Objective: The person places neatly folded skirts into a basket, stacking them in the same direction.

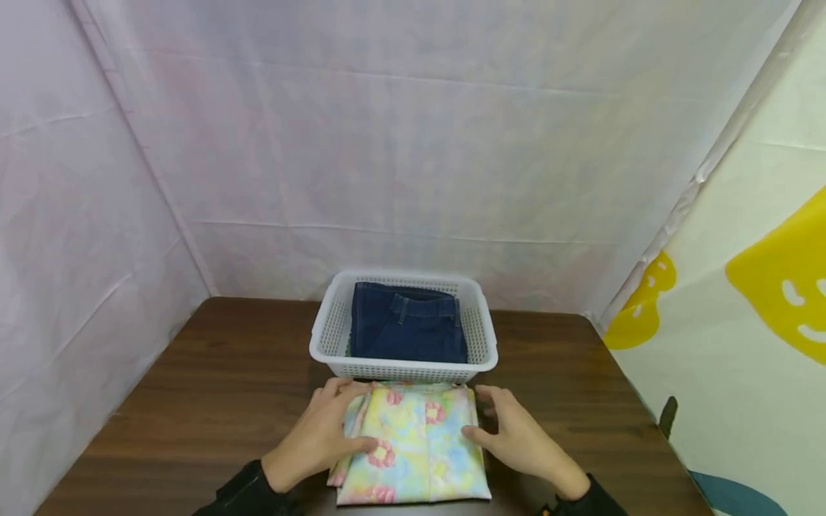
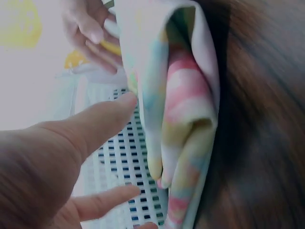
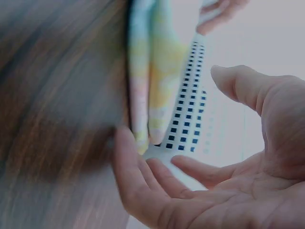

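A folded floral cloth (image 1: 419,444) in pastel yellow, blue and pink lies on the table, in front of the basket. My left hand (image 1: 325,430) is at its left edge, thumb over the top and fingers near the far left corner. At the right edge is my right hand (image 1: 513,433), its thumb over the cloth and its fingers spread beside it. In the left wrist view the folded layers of the cloth (image 2: 186,95) show, and the left fingers look extended. The right wrist view has the right hand (image 3: 190,191) loosely bent beside the cloth's edge (image 3: 162,95).
Behind the cloth stands a white perforated plastic basket (image 1: 323,333) with folded dark blue jeans (image 1: 406,326) in it. The brown wooden table (image 1: 193,401) extends to both sides. Pale curtains (image 1: 387,158) hang behind and at the left; yellow shapes (image 1: 645,301) mark the right wall.
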Tool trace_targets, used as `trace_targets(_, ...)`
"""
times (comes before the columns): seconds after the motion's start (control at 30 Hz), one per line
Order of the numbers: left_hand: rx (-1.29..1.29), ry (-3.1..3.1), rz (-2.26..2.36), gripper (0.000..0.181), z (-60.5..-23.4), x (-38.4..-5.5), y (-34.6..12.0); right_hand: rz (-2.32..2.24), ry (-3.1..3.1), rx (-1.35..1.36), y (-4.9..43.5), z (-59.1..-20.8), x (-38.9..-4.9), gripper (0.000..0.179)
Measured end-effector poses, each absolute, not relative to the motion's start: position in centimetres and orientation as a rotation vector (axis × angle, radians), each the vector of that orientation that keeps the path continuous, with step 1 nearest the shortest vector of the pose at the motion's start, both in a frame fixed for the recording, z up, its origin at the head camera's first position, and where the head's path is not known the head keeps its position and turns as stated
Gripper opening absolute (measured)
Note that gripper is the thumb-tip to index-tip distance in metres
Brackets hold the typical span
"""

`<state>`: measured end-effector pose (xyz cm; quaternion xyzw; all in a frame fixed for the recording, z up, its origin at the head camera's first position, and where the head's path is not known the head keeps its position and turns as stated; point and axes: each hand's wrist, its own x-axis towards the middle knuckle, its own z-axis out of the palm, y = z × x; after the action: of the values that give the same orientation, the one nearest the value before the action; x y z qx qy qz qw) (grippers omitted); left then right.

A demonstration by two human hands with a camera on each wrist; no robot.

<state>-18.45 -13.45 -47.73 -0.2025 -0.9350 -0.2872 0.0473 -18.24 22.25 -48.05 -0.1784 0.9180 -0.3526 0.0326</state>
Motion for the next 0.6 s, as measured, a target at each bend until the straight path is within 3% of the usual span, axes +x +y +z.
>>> trace_targets(0.23, -0.369, -2.918, -1.054, 0.098, -47.3, -17.9, -14.9, -1.533, 2.353, -0.196, 22.9, -46.9, -17.3, 0.092)
trace_targets(0.6, -0.284, -2.911, -1.243, 0.085, -47.7, -17.8, -14.4, -1.611, 2.190, -0.018, 22.3, -46.8, -17.2, 0.092)
